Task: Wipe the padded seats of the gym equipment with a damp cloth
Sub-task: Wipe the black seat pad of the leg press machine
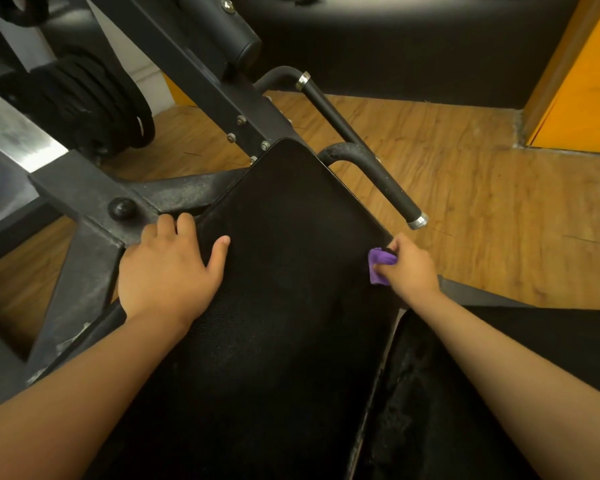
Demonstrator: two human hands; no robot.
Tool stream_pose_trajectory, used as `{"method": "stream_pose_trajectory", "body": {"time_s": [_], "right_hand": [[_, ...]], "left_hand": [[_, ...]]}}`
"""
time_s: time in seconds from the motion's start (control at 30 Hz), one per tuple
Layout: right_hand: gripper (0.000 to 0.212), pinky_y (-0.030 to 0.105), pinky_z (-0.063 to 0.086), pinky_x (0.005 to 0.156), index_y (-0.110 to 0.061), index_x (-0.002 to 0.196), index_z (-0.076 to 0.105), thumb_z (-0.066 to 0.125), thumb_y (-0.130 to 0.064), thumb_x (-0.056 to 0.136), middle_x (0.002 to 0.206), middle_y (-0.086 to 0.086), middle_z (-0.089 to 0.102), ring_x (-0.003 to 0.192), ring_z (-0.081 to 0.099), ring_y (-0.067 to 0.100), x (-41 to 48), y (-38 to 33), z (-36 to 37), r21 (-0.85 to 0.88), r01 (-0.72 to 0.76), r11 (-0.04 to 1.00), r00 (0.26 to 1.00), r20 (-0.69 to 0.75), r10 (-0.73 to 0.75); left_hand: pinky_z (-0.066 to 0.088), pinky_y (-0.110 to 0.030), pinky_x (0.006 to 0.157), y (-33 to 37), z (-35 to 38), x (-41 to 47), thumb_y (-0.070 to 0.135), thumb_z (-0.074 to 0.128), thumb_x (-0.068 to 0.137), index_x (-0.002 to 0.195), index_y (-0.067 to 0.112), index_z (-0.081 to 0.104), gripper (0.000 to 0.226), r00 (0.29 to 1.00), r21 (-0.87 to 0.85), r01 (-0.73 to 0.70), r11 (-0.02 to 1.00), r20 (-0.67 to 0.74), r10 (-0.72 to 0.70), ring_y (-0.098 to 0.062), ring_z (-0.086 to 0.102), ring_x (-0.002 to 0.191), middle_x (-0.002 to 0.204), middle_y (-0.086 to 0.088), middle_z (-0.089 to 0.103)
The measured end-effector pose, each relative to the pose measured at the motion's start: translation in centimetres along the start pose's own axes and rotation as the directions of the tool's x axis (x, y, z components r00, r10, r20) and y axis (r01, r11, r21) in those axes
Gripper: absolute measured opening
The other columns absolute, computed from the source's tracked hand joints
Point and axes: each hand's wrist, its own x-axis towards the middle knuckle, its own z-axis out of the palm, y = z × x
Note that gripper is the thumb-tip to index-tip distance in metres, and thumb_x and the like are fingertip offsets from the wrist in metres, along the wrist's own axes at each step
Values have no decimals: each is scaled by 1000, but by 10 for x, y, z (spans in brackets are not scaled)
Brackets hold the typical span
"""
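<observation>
- Pad [291, 271]: black, textured, long. Its long axis ran from the wearer's body forward to a rounded far end at the bolted frame [84, 202]. It filled the space between the two hands.
- Cloth [380, 265]: purple, small, bunched. It sat on the pad's right edge, touching it, about level with the other hand.
- Right hand [413, 271]: fingers curled tight round the cloth, with most of the cloth bulging out on the pad side. The pad's full breadth lay to the left of these fingers. The far end lay ahead of them and the longer near stretch lay back toward the wrist.
- Left hand [167, 268]: flat on the pad's left edge, across from the cloth. Its fingers [184, 223] were loosely straight and reached over the edge to the frame. The thumb [222, 247] was spread wide onto the pad, and the hand held nothing.
- Judgement: only the right hand carried the cloth, so the wiping fell to it. From the right edge, the unwiped run opened leftward toward the left thumb, or lengthwise along the pad. The left hand seemed to be bracing.
- Second pad [447, 410]: black, just right of the first and under the right forearm, behind the cloth fingers. Pale specks showed on it.
- Handle [378, 174]: black bar with metal end rings, ahead and right of the cloth fingers, apart from them.
- Plates [94, 105]: black stack, far ahead and left of the left fingers.
- Floor [465, 168]: wood-look boards on both sides.
</observation>
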Motion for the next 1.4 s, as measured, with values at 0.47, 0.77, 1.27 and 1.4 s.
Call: {"method": "stream_pose_trajectory", "body": {"time_s": [0.47,0.77,1.27,1.4], "right_hand": [[24,26,51,62,-23,88,47,70,-28,83,78,-5,61,71,61,6,-26,3,-13,-84,386,919,877,342,-337],[19,32,49,69,-12,99,52,65,-11,85,90,6,59,87,60,22,48,30,-8,-5,-200,980,980,-7,200],[19,18,42,67,-16,101,59,71,-17,85,92,-1,60,85,57,12,63,-5,-3,402,28,915,997,-83,6],[14,24,44,70,-14,96,57,67,-13,86,85,-4,57,85,60,16,60,16,-7,200,15,980,999,-31,-9]], "left_hand": [[33,-36,56,1,-1,0,55,37,94,103,4,52,54,1000,5,9,1000,-7,-9,-35,55,85,98,-17,56],[32,-36,56,1,0,1,54,37,93,101,4,53,54,1000,10,9,1000,3,-9,-36,56,84,97,-18,56],[35,-37,58,1,2,1,56,35,94,102,4,52,55,1000,6,7,1000,-8,-7,-36,56,87,100,-18,56],[34,-37,58,1,2,2,55,37,94,101,4,52,54,1000,-3,3,1000,-7,-3,-37,55,86,98,-18,56]]}}
